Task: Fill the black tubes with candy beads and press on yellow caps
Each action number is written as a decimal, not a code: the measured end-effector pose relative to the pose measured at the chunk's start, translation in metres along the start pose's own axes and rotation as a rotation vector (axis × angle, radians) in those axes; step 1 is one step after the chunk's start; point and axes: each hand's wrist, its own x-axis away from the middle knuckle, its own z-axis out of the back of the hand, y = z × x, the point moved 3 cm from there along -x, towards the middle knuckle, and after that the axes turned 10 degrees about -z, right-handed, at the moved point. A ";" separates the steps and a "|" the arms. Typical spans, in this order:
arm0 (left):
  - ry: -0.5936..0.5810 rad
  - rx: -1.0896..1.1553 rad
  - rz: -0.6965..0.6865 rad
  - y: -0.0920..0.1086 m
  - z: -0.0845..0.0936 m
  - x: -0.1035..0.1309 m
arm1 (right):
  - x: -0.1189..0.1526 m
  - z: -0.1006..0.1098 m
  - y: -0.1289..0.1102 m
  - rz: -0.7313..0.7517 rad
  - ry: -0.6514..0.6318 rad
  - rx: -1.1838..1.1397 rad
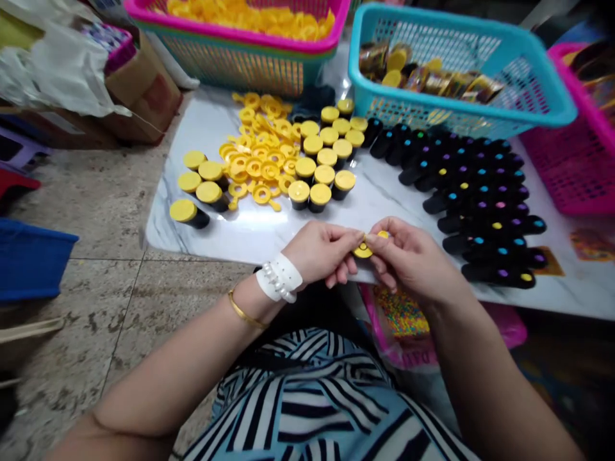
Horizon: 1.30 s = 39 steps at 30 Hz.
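Over the table's front edge, my left hand (327,253) and my right hand (408,256) meet, both pinching one small yellow plastic piece (363,250) between thumbs and fingers. Beyond them lies a heap of yellow ring-shaped pieces (259,160). Black cups with yellow lids (324,175) stand right of the heap, and several more (194,182) are at its left, one of them lying tilted. On the right, black pieces with small coloured dots (480,205) lie in rows.
A pink-rimmed basket (240,35) of yellow pieces and a blue basket (456,115) of wrapped items stand at the back. A pink basket (571,173) is far right. Below the table edge, a pink container (379,326) holds colourful beads. Cardboard boxes (139,89) are at left.
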 end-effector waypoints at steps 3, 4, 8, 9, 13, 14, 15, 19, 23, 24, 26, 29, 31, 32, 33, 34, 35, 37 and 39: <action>0.036 -0.105 -0.050 -0.006 -0.005 0.004 | -0.002 -0.001 0.005 0.025 0.022 -0.039; 0.078 -0.181 -0.092 -0.011 -0.007 0.007 | -0.002 -0.001 0.009 0.021 0.034 -0.062; 0.330 -0.601 -0.465 -0.027 -0.017 0.021 | -0.005 -0.002 0.018 -0.001 0.089 -0.130; 0.371 -0.692 -0.535 -0.029 -0.020 0.023 | -0.005 -0.002 0.017 -0.001 0.090 -0.134; 0.450 -0.969 -0.571 -0.033 -0.029 0.024 | -0.003 -0.004 0.014 -0.010 0.091 -0.146; 0.447 -1.014 -0.549 -0.033 -0.030 0.023 | -0.002 -0.004 0.014 0.005 0.114 -0.132; 0.439 -1.043 -0.531 -0.032 -0.030 0.022 | -0.002 -0.004 0.014 0.032 0.145 -0.112; 0.426 -1.028 -0.522 -0.031 -0.026 0.019 | 0.000 -0.006 0.020 0.129 0.209 -0.063; 0.437 -0.945 -0.553 -0.034 -0.020 0.018 | 0.004 -0.005 0.025 0.122 0.138 -0.022; 0.440 -0.924 -0.561 -0.035 -0.019 0.017 | 0.004 -0.004 0.024 0.101 0.110 -0.022; 0.450 -0.876 -0.597 -0.038 -0.018 0.018 | 0.003 -0.001 0.022 0.037 0.048 -0.041; 0.515 -0.789 -0.692 -0.040 -0.018 0.020 | -0.001 0.002 0.020 -0.049 -0.026 -0.070; 0.563 -0.747 -0.739 -0.040 -0.018 0.021 | -0.002 0.004 0.022 -0.051 -0.021 -0.089; 0.575 -0.740 -0.751 -0.039 -0.018 0.021 | -0.002 0.006 0.023 -0.028 0.007 -0.103; 0.574 -0.741 -0.755 -0.039 -0.018 0.021 | -0.001 0.009 0.025 0.004 0.042 -0.123; 0.567 -0.748 -0.757 -0.039 -0.019 0.021 | 0.000 0.011 0.027 0.033 0.076 -0.151; 0.554 -0.756 -0.760 -0.039 -0.019 0.021 | 0.001 0.015 0.028 0.054 0.102 -0.182; 0.527 -0.772 -0.771 -0.039 -0.019 0.021 | 0.001 0.020 0.027 0.046 0.109 -0.218; 0.510 -0.783 -0.777 -0.038 -0.019 0.022 | -0.002 0.023 0.023 -0.018 0.055 -0.184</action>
